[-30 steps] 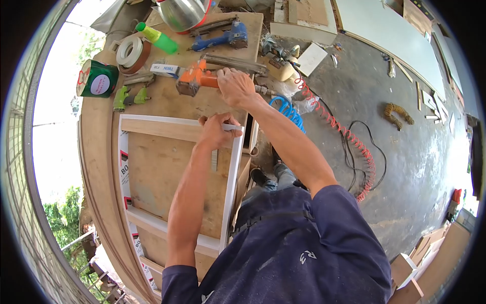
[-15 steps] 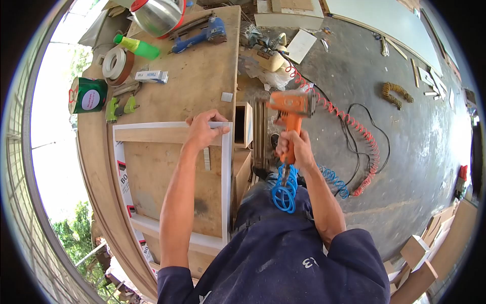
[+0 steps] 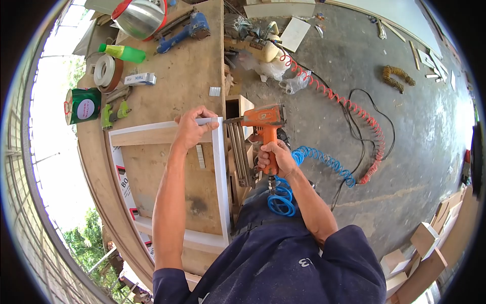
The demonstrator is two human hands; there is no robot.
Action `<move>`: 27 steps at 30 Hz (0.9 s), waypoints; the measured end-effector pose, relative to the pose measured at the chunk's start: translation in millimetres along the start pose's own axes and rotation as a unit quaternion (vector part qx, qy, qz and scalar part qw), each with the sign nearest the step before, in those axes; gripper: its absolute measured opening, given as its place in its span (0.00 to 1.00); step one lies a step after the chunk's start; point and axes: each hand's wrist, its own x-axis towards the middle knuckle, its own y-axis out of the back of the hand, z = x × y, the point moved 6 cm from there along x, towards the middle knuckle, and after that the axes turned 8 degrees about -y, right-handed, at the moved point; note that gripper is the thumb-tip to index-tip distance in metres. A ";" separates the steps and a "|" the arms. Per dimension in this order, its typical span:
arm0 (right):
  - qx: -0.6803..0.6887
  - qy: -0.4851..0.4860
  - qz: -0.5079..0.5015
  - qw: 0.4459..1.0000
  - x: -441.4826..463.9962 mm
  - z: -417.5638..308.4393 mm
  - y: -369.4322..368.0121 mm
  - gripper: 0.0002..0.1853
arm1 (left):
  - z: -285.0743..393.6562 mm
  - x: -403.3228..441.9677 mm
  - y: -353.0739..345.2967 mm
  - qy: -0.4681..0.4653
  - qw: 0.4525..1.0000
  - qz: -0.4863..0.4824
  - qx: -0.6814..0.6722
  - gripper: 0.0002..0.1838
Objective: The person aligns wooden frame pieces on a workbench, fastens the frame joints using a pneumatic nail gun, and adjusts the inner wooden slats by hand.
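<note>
Left hand [image 3: 194, 127]: closed, thumb and fingers pinching the near end of the top rail of the white-edged frame [image 3: 147, 136], at its corner. Best practice, by judgement: firm downward hold, corner joint flush, fingertips out of line with the tool's nose.

Right hand [image 3: 276, 158]: wrapped around the handle of the orange nail gun [image 3: 263, 116]. Whether a finger presses the trigger: cannot tell. Advisable: relaxed wrist, trigger finger light, tool supported squarely.

Orange nail gun: head side-on, nose directed at the frame's corner and very near it; contact not clear. Magazine slanting down beside the bench edge. Proper use calls for the nose square to the edge, centred in its thickness, pressed snug.

White-edged frame: lying flat on the wooden bench [image 3: 169, 92], corner close to the bench edge. Even support beneath limits rocking.

Blue coiled hose [image 3: 284, 192]: joined at the handle's base, loops by the person's lap; slack should hang free of the forearm.

Farther out, on the bench: nail strip [image 3: 215, 91], small carton [image 3: 140, 79], green tool [image 3: 114, 114], green bottle [image 3: 123, 52], blue nail gun [image 3: 185, 33].
</note>
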 end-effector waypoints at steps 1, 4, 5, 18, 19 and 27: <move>-0.004 0.003 0.003 1.000 0.3 -1.1 -1.1 0.07 | 0.0 0.4 -0.1 -0.001 1.000 -0.001 -0.014 0.13; -0.010 0.007 0.006 1.000 1.9 -1.8 -1.9 0.07 | -0.6 0.9 -0.4 -0.006 1.000 0.005 0.005 0.13; -0.009 0.006 0.007 1.000 2.7 -1.4 -1.4 0.08 | -1.5 0.9 -0.1 -0.008 1.000 0.007 0.004 0.13; 0.022 0.005 -0.010 1.000 7.0 3.0 -0.9 0.06 | -1.4 -0.2 -0.6 -0.004 1.000 0.000 0.024 0.13; 0.028 0.007 -0.009 1.000 8.3 4.0 0.0 0.06 | -1.5 -0.7 -0.3 -0.005 1.000 0.001 0.017 0.13; 0.025 0.016 0.001 1.000 10.5 6.6 2.1 0.06 | -2.6 -0.1 -0.8 -0.018 1.000 0.008 0.012 0.14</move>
